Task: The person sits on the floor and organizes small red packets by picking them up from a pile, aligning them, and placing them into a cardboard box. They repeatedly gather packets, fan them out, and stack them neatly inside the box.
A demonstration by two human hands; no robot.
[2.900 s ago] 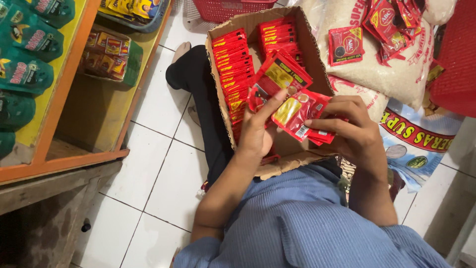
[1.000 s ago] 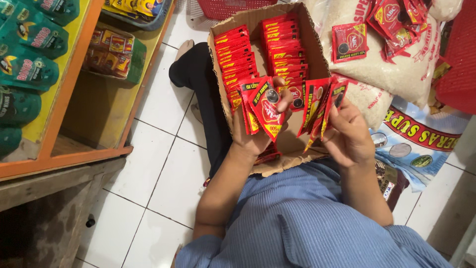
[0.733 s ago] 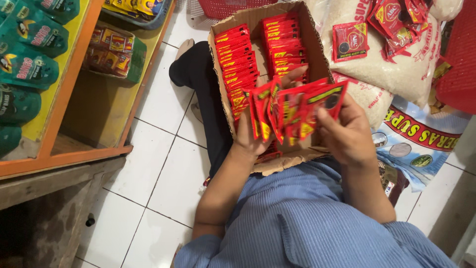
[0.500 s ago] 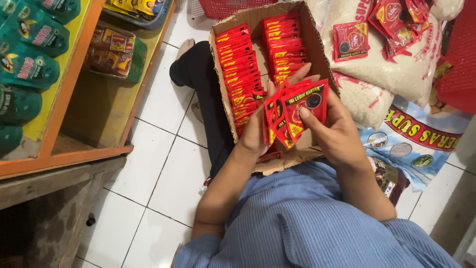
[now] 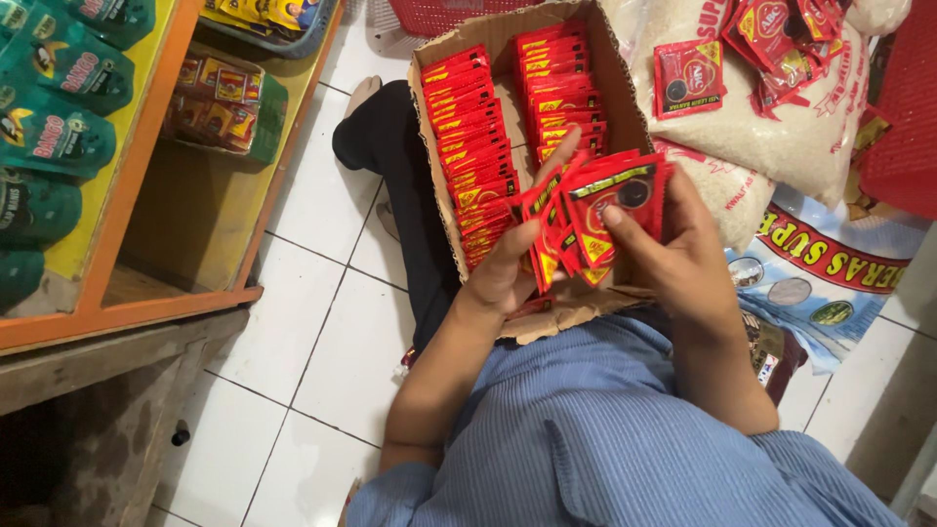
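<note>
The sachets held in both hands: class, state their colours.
The sachets are red with yellow markings, seen in the head view.

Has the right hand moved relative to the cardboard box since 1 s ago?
Yes. The right hand closed leftward toward the left hand, merging sachets over the cardboard box.

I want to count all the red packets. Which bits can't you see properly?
Head view only:
- Packets in the bunch: they overlap, and the left hand and right hand cover some.
- Box bottom: rows of packets and the bunch hide it.
- Loose packets on the rice sack: cut off by the top edge.
</note>
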